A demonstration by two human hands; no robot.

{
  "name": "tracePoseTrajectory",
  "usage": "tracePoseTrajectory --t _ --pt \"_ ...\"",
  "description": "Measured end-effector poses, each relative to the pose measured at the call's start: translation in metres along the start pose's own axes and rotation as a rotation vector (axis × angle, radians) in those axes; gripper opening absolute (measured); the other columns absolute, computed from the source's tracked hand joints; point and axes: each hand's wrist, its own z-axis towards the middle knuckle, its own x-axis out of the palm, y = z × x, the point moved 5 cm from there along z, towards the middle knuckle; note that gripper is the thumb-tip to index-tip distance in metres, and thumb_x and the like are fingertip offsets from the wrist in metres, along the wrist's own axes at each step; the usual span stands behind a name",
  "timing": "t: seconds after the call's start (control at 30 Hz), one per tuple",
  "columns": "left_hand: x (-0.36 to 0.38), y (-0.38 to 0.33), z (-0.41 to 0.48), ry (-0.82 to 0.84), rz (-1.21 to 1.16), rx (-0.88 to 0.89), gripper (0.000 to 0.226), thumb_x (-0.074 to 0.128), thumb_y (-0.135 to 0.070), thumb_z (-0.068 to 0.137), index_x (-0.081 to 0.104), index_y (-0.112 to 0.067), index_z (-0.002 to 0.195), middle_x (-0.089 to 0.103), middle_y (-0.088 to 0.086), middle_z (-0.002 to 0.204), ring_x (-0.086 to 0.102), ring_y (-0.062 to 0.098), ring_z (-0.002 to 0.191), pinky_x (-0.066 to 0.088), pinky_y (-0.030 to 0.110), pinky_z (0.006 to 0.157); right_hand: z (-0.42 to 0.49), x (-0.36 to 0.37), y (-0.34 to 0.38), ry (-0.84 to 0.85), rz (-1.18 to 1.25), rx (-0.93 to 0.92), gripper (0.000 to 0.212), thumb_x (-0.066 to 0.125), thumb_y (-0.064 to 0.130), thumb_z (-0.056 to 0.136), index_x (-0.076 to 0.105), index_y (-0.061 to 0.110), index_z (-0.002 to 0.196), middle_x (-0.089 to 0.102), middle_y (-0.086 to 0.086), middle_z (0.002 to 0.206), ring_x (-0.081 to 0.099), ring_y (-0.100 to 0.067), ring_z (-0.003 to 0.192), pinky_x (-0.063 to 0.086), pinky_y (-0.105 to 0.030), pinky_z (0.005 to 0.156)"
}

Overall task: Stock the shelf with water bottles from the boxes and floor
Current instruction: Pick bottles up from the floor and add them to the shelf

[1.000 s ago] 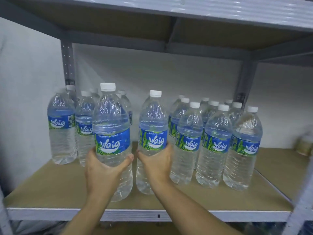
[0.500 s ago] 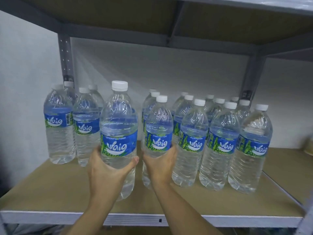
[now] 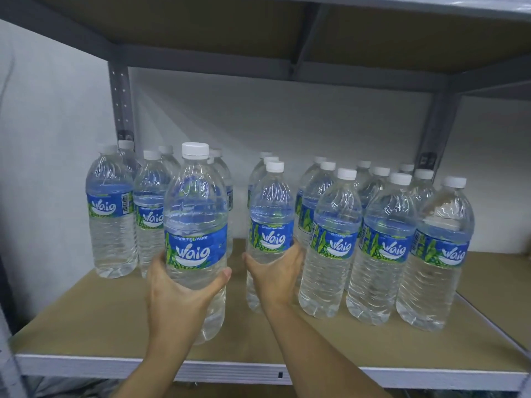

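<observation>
My left hand [image 3: 178, 294] grips a clear water bottle [image 3: 196, 214] with a blue label and white cap, upright over the front of the brown shelf board [image 3: 86, 320]. My right hand [image 3: 275, 274] grips a second, matching bottle [image 3: 271, 208], upright at the front of the middle row. A group of several bottles [image 3: 115, 208] stands at the left. Several more bottles [image 3: 385, 242] stand in rows at the right, close beside my right hand's bottle.
The upper shelf [image 3: 258, 30] hangs low above the caps. Grey uprights [image 3: 122, 104] stand at the back left and back right. A white wall closes the back. Bare board lies at the front left and far right [image 3: 497, 282].
Both bottles have moved further back onto the shelf. The right hand's bottle is now in line with the front row at the right.
</observation>
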Motion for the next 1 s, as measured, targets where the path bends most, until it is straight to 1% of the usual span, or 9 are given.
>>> tracePoseTrajectory --t 0.1,0.23,0.3,0.4,0.57,0.7,0.83,0.93,1.0 --pt "-0.004 0.002 0.003 -0.009 0.012 0.006 0.093 0.094 -0.041 0.048 0.048 -0.016 0.125 0.058 0.001 0.117 0.057 0.021 0.108 0.047 0.039 0.094 0.001 0.002 -0.002 0.031 -0.004 0.007 0.103 0.093 0.036 0.055 0.038 0.013 0.139 0.045 -0.005 0.131 0.041 -0.021 0.127 0.03 -0.025 0.102" --pt "-0.004 0.004 0.004 -0.007 -0.001 0.008 0.093 0.094 -0.04 0.049 0.048 -0.016 0.126 0.057 0.001 0.118 0.055 0.019 0.108 0.044 0.035 0.092 -0.005 0.0 -0.01 0.112 0.01 0.012 0.116 0.095 0.034 0.054 0.029 0.014 0.147 0.039 -0.002 0.143 0.033 -0.019 0.138 0.024 -0.023 0.108" --pt "-0.003 0.005 0.005 0.006 -0.008 0.016 0.09 0.094 -0.038 0.049 0.049 -0.016 0.124 0.058 0.0 0.115 0.055 0.018 0.105 0.042 0.032 0.089 -0.017 -0.002 -0.032 0.174 -0.03 0.084 0.123 0.096 0.037 0.047 0.028 0.019 0.149 0.042 0.0 0.147 0.037 -0.019 0.139 0.029 -0.029 0.114" --pt "0.001 0.006 0.01 0.032 -0.014 0.022 0.088 0.094 -0.036 0.051 0.049 -0.016 0.124 0.059 -0.001 0.115 0.055 0.017 0.105 0.042 0.031 0.089 -0.031 -0.005 -0.059 0.275 -0.12 0.148 0.104 0.094 0.041 0.046 0.038 0.028 0.134 0.056 0.003 0.131 0.055 -0.019 0.124 0.046 -0.034 0.102" --pt "0.008 0.014 0.012 0.058 0.008 0.038 0.091 0.095 -0.04 0.048 0.049 -0.019 0.124 0.058 -0.002 0.117 0.056 0.018 0.111 0.048 0.042 0.097 -0.03 -0.007 -0.065 0.293 -0.138 0.126 0.093 0.09 0.04 0.053 0.042 0.025 0.132 0.057 0.003 0.128 0.057 -0.02 0.12 0.047 -0.033 0.099" --pt "0.014 0.012 0.016 0.072 -0.012 0.062 0.088 0.095 -0.034 0.05 0.049 -0.018 0.124 0.056 -0.001 0.119 0.052 0.014 0.112 0.045 0.035 0.098 -0.032 -0.006 -0.063 0.279 -0.125 0.1 0.093 0.088 0.043 0.052 0.045 0.027 0.132 0.057 0.006 0.126 0.057 -0.016 0.117 0.047 -0.031 0.095" --pt "0.026 0.013 0.026 0.07 -0.013 0.058 0.091 0.095 -0.033 0.052 0.048 -0.015 0.128 0.055 -0.001 0.121 0.051 0.015 0.113 0.041 0.03 0.096 -0.03 -0.008 -0.063 0.274 -0.093 0.106 0.079 0.089 0.04 0.057 0.048 0.03 0.123 0.056 0.011 0.114 0.055 -0.009 0.101 0.044 -0.025 0.086" --pt "0.036 0.022 0.03 0.079 0.001 0.043 0.086 0.094 -0.033 0.053 0.048 -0.019 0.124 0.054 -0.004 0.117 0.05 0.013 0.11 0.039 0.027 0.093 -0.031 -0.006 -0.066 0.257 -0.109 0.122 0.085 0.09 0.039 0.053 0.048 0.023 0.125 0.059 0.003 0.119 0.059 -0.017 0.111 0.047 -0.028 0.092" --pt "0.041 0.03 0.031 0.084 0.019 0.03 0.088 0.094 -0.032 0.054 0.047 -0.017 0.127 0.051 -0.005 0.118 0.047 0.011 0.11 0.036 0.025 0.094 -0.03 -0.005 -0.068 0.245 -0.104 0.131 0.084 0.091 0.036 0.053 0.047 0.02 0.123 0.06 0.001 0.117 0.059 -0.019 0.111 0.045 -0.025 0.089"
